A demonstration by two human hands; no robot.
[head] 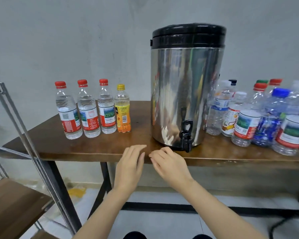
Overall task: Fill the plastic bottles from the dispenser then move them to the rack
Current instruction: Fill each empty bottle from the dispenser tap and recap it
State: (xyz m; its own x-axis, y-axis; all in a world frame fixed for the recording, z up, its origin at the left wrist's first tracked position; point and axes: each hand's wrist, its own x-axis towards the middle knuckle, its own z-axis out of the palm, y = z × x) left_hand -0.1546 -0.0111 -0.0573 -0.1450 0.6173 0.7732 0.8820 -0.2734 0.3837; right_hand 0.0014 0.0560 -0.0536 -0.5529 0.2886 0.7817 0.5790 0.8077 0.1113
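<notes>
Head view takes in a brown table [86, 149] carrying a steel dispenser [185, 92], with the rack [16, 200] low to the left. To the right of the dispenser, a packed cluster of bottles [248, 118] looks empty. Reaching in carelessly could topple the light neighbours like skittles. A row of four capped bottles [93, 111] on the left seems already filled and stands close enough together that lifting one might knock the next. Both hands hold nothing: the left hand [130, 163] lies flat and the right hand [169, 163] loosely relaxed, both at the table's front edge. The black tap [186, 135] overhangs that edge just beside the right hand, so a misaligned bottle mouth would send water to the floor. Both bottle groups stand well apart from the hands.
</notes>
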